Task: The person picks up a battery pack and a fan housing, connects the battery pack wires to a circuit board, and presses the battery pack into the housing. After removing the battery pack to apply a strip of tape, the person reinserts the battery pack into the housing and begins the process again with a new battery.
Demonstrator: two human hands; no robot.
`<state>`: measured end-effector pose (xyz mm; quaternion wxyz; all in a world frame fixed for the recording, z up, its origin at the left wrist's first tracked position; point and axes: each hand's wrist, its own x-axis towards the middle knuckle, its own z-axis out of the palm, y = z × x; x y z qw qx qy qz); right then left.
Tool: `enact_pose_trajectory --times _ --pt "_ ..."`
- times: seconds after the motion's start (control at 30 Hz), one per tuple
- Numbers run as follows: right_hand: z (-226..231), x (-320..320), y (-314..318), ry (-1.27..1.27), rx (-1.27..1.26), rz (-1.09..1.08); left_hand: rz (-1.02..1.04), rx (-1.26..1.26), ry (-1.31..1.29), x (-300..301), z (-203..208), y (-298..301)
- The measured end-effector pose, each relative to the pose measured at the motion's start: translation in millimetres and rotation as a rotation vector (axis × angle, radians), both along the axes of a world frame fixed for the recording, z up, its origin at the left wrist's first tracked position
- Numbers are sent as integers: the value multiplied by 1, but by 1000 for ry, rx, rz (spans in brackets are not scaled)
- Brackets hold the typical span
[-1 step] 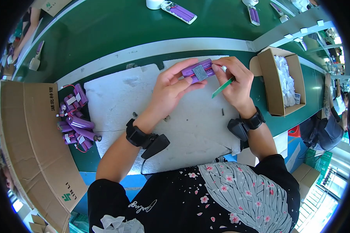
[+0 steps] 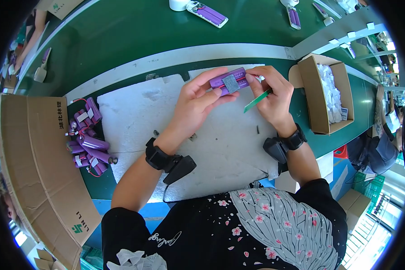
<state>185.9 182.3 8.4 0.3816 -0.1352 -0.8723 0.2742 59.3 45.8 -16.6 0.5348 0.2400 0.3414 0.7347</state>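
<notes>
My left hand [image 2: 199, 93] is closed around one end of a purple battery pack [image 2: 238, 74], its thumb lying along the near side. A grey patch [image 2: 231, 83] sits across the middle of the pack, and a red wire runs along it. My right hand [image 2: 273, 92] is closed at the pack's other end, with thumb and forefinger near a small white connector [image 2: 260, 78]. Held in the same hand, a thin green strip with a slanted tip [image 2: 257, 101] points down toward the left; its other end is hidden by the palm. Both hands are above a white foam mat [image 2: 220, 135].
Several purple battery packs [image 2: 89, 139] are heaped left of the mat, beside a large cardboard box [image 2: 40, 153]. A smaller open carton [image 2: 315, 99] with white pieces stands at the right. Beyond the metal rail [image 2: 175, 55], white devices with purple cells [image 2: 208, 14] lie on green surface.
The pack has turned very slightly between my hands, and the white connector shows more clearly by my right fingers. The green strip's tip has shifted a little left.
</notes>
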Motion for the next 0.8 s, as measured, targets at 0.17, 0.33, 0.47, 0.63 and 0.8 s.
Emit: enact_pose_trajectory --times 0.17,0.33,0.47,0.63,0.8 --pt "-2 3 -2 -11 -30 -37 24 4 -8 -4 0 -1" --pt "0 3 -3 -17 -27 -32 38 -1 0 -6 -2 -1" --pt "0 4 -2 -34 -57 -37 51 -28 61 -4 3 -2" --pt "-2 3 -1 -21 -70 3 56 -6 41 -5 0 -2" --pt "-2 2 1 -2 -40 47 71 -28 52 -5 0 -2"
